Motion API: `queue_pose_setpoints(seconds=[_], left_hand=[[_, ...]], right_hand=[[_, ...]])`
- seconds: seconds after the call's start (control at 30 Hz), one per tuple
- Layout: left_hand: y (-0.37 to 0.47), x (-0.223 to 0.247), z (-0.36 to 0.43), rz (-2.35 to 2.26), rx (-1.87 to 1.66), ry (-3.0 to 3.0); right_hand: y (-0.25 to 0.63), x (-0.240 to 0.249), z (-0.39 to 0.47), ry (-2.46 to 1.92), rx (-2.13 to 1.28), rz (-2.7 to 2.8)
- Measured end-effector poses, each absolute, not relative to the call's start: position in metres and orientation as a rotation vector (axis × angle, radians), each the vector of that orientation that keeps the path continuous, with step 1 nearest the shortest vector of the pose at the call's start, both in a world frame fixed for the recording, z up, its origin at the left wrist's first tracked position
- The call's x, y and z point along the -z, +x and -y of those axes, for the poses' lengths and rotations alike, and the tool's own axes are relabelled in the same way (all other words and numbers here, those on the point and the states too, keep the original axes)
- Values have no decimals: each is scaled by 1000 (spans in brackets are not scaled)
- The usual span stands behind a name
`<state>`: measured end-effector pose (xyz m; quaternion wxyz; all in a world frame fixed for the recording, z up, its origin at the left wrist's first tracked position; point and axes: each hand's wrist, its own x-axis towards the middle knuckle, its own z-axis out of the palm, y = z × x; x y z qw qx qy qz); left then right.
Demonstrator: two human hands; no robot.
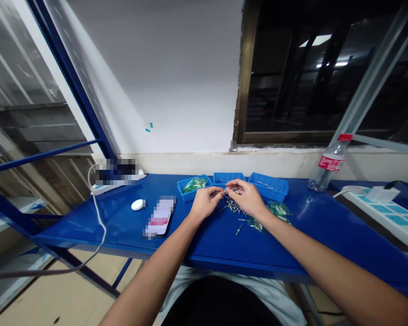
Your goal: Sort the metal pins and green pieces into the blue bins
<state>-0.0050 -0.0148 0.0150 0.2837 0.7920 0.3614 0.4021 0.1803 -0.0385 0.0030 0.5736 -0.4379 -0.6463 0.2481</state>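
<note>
My left hand [206, 201] and my right hand [247, 197] meet above the blue table, fingertips pinched close together. Whatever lies between them is too small to make out. Right below is a loose pile of metal pop rivets [235, 206], partly covered by my right hand. A single rivet [239, 229] lies nearer the front edge. Green-tinted plastic bags [279, 209] with rivets are under and beside my right forearm. Behind the hands stand a left blue bin [189, 196] with green bags in it, a middle blue bin [228, 175] and a right blue bin [275, 193] holding a few rivets.
To the left lie a phone [161, 217], a white oval case [138, 205] and a white cable [100, 217]. A bottle with a red cap [331, 163] stands at the back right, near a white power strip [387, 213]. The wall and window rise behind the table.
</note>
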Motion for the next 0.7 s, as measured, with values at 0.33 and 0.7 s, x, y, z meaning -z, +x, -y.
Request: queue_pose_setpoints(seconds=[0.33,0.7], left_hand=[[-3,-6,4,-810,-1111,1739],[-5,-7,3,-806,-1076,1670]], right_hand=[[184,-3,38,-1067,-497,1580],[182,-2,41,-1086,-577,1576]])
